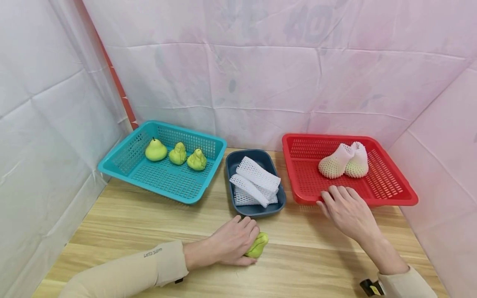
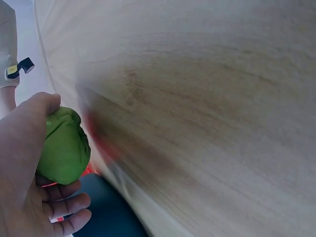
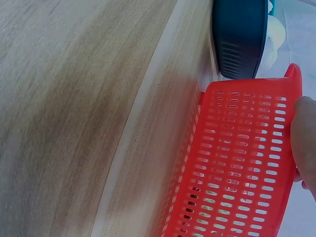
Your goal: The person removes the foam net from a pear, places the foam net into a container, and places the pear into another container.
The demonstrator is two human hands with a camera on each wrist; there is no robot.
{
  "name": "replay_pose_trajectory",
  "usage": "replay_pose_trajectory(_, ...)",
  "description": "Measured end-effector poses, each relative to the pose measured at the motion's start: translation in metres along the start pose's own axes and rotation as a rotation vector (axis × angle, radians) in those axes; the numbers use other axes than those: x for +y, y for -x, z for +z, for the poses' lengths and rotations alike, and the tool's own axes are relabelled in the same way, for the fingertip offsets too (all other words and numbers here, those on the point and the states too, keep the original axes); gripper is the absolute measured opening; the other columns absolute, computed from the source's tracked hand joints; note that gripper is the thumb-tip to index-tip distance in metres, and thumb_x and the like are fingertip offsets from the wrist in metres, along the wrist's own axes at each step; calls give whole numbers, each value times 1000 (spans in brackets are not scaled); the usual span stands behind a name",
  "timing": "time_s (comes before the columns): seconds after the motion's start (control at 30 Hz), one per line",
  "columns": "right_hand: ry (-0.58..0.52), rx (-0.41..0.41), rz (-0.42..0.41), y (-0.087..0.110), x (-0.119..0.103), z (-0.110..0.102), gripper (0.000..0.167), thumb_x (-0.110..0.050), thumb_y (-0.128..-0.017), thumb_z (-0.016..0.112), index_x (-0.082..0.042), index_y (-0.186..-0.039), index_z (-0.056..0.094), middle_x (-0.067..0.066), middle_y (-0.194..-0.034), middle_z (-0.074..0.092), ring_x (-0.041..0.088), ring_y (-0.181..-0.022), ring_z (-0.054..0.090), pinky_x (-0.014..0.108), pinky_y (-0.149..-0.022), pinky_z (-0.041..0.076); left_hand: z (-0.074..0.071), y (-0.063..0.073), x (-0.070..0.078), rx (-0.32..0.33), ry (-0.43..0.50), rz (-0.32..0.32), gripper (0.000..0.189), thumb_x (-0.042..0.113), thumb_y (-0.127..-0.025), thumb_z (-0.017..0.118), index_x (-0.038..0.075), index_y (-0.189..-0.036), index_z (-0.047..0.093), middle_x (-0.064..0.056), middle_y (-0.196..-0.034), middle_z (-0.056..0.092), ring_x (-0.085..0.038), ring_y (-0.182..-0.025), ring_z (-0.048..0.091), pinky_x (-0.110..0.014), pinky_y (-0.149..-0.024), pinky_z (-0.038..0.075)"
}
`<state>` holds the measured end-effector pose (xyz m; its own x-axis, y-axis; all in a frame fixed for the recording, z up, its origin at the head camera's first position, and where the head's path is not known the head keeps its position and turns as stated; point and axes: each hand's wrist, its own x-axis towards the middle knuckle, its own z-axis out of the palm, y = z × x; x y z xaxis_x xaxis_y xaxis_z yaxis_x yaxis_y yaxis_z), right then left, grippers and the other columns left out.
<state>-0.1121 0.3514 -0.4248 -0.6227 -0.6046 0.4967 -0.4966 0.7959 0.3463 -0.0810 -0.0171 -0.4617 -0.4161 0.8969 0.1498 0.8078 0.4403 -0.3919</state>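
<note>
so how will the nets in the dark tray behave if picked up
The nets would probably be light and floppy, being thin open mesh. They likely stretch, as those in the red basket bulge out. Lifting one might drag another, since they overlap.

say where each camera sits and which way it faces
Head: worn on the head, facing forward and down over the table; left fingers and right fingers show.
Left wrist: on that wrist, facing the left fingers holding a green pear; right sleeve shows too.
Right wrist: on that wrist, facing one side of the red basket, right fingers holding it.
Head and right wrist share the red basket and dark blue tray.
</note>
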Motion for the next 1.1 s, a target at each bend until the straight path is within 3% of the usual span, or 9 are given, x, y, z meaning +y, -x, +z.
replay_pose_trajectory(0.43, -2, 3, 4, 1, 0, 1, 44, -35, -110, 37, 0, -92, 56, 16, -82, 51, 38, -75, 52, 47, -71, 45, -31, 5, -29, 8, 102, -6, 72, 78, -91, 53, 13, -122, 57, 0, -107, 59, -16, -96, 54, -30, -78, 46)
replay_pose_trajectory(0.63, -2, 5, 6, 1, -1, 0, 40, -33, -108, 41, 0, -92, 56, 16, -82, 51, 38, -74, 52, 47, -71, 45, -45, 11, -50, 15, 77, -41, 72, 77, -91, 55, 12, -122, 57, -1, -110, 62, -17, -100, 58, -31, -79, 49)
replay_pose_trajectory(0.97, -3, 21, 2, 0, 0, 1, 41, -34, -109, 40, 0, -91, 56, 16, -81, 50, 37, -73, 51, 47, -71, 44, -57, 24, -89, 67, 31, -108, 68, 73, -91, 58, 10, -119, 58, -3, -104, 61, -20, -92, 58, -33, -77, 50)
replay_pose_trajectory(1.1, -6, 39, -5, 0, 0, 2, 41, -34, -109, 39, -1, -91, 56, 15, -80, 50, 37, -72, 50, 47, -70, 44, -59, 30, -107, 41, 26, -126, 70, 71, -92, 59, 8, -122, 58, -6, -105, 62, -21, -94, 59, -34, -78, 51)
